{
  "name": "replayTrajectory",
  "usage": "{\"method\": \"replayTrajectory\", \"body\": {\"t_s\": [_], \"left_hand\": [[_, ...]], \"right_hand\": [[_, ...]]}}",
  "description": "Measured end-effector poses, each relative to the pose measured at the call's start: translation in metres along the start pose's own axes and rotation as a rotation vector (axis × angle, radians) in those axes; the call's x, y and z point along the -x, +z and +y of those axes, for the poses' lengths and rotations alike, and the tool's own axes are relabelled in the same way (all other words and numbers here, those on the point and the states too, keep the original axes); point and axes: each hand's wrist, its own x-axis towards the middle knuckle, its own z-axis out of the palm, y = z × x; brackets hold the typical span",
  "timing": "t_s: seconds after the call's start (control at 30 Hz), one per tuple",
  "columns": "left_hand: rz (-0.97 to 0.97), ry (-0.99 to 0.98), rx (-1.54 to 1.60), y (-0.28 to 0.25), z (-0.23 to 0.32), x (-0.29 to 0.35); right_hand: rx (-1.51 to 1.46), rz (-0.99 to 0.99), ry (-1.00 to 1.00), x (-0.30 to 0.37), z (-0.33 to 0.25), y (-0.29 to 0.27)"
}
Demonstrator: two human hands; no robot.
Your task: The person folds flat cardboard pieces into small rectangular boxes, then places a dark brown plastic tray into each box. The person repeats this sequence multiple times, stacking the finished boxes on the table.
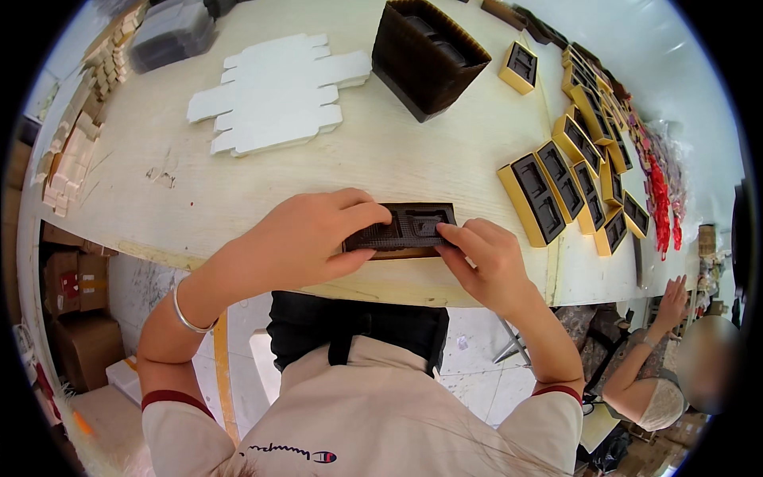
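In the head view, we have the black tray lying crosswise near our edge of the surface. It sits at three o'clock from our left grip, whose thumb and fingers clasp its left end, and at ten o'clock from our right grip, which pinches its right end. From it, stacked dark trays stand at twelve o'clock, gold boxes at two.

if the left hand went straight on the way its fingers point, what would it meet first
The dark tray, which the left hand touches; further right, probably the right hand, though depth is unclear.
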Motion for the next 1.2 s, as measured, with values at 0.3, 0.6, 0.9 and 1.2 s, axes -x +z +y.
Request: {"method": "replayTrajectory", "body": {"t_s": [0.3,0.6,0.9,1.2], "left_hand": [[-0.135,0.002,-0.086,-0.009,-0.006,-0.002],[-0.063,0.140,-0.444,-0.001,-0.008,0.003],[-0.024,0.224,-0.270,0.023,-0.010,0.009],[0.259,0.045,-0.350,-0.014,-0.023,0.011]], "right_hand": [[-0.158,-0.156,0.037,-0.004,0.015,-0.017],[0.251,-0.182,-0.160,0.003,0.015,-0.012],[0.223,-0.057,-0.062,0.013,0.004,-0.012],[0.542,0.140,0.065,0.061,0.052,-0.023]]}}
